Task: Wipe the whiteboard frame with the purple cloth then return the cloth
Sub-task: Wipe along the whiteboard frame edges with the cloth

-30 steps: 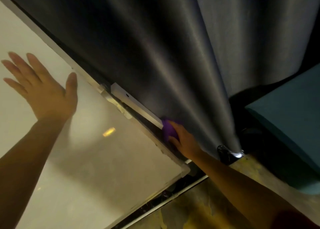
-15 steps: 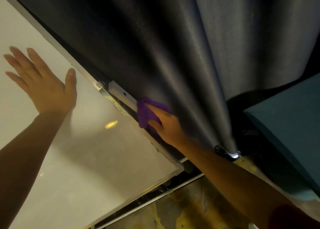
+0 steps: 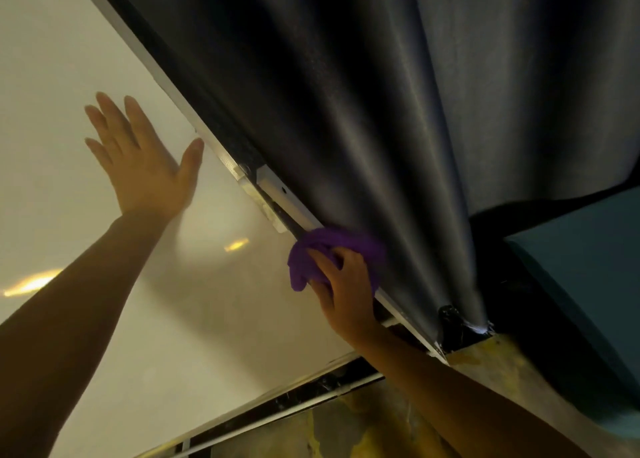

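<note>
**Cloth on the frame, wipe in full swing**

Here we are at the right-hand edge of the whiteboard (image 3: pixel 114 319), and the action is right on the frame (image 3: pixel 145 63). The right hand (image 3: pixel 346 293) has the purple cloth (image 3: pixel 341 246) bunched up under its fingers and pressed against the pale edge strip, just below a white bracket (image 3: pixel 284 194) fixed to that edge. The fingers curl down over the cloth, a firm closed hold, with folds of purple spilling out to the left and above the knuckles. The forearm comes up from the lower right, wrist fairly straight, hand lined up along the edge.

Over on the other side, the left hand (image 3: pixel 147 168) is flat on the white surface, fingers spread and thumb out toward the frame, holding nothing. It looks like a brace to steady the board.

A dark curtain (image 3: pixel 346 94) hangs close behind the frame, touching or nearly touching the cloth.

How far along? My read is mid-wipe. The cloth sits low on this side, near the bottom corner, and a long run of frame stretches away above it. Whether that stretch is already clean, the view does not tell. The bottom edge (image 3: pixel 277 393) shows no cloth near it. The return of the cloth is certainly not yet done, and no resting place for it is in sight.
</note>
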